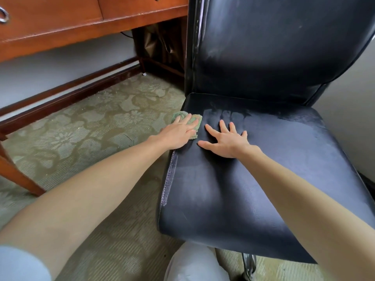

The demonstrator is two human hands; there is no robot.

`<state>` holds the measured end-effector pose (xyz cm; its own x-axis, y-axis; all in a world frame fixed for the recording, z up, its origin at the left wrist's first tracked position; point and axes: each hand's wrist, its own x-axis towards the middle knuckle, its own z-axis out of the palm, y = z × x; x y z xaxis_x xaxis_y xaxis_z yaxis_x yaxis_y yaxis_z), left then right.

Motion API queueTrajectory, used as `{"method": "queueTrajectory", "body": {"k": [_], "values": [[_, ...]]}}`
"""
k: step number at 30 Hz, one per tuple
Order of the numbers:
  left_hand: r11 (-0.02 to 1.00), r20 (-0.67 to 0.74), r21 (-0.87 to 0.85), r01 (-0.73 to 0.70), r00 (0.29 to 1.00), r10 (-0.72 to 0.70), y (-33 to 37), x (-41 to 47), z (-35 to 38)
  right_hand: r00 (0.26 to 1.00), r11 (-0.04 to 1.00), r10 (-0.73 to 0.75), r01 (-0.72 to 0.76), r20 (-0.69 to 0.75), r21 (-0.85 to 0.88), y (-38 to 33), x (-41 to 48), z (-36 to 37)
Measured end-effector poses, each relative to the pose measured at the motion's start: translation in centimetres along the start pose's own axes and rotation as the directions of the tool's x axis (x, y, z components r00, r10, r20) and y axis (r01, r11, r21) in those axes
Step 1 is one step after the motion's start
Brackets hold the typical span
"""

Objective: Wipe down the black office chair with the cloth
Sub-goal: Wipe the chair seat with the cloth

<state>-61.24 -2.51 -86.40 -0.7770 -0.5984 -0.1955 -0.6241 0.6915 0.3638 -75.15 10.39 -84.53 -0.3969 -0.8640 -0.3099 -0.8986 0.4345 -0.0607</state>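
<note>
The black office chair [263, 175] fills the right half of the view, its leather seat streaked with damp marks and its tall backrest [274, 41] rising behind. A folded green cloth [195, 120] lies on the seat's far left corner. My left hand [179, 131] presses flat on the cloth with straight fingers. My right hand [227, 138] rests on the bare seat just right of the cloth, fingers spread, holding nothing.
A wooden desk [85, 23] with drawers stands at the upper left, its leg [18, 175] and low rail [67, 98] near the chair. Patterned green carpet [97, 126] covers the floor. My knee in white cloth [194, 262] is below the seat's front edge.
</note>
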Motion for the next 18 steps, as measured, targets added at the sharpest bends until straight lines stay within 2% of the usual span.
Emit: {"method": "queueTrajectory", "body": {"k": [8, 18], "values": [[1.0, 0.008, -0.015, -0.021, 1.0, 0.022, -0.2, 1.6, -0.7, 0.998, 0.996, 0.064, -0.065, 0.015, 0.068, -0.7, 0.6, -0.3], [0.983, -0.051, -0.182, -0.025, 0.999, 0.015, -0.9, -1.9, -0.1, 0.995, 0.991, 0.1, -0.099, -0.003, 0.088, -0.9, 1.1, -0.1]]}}
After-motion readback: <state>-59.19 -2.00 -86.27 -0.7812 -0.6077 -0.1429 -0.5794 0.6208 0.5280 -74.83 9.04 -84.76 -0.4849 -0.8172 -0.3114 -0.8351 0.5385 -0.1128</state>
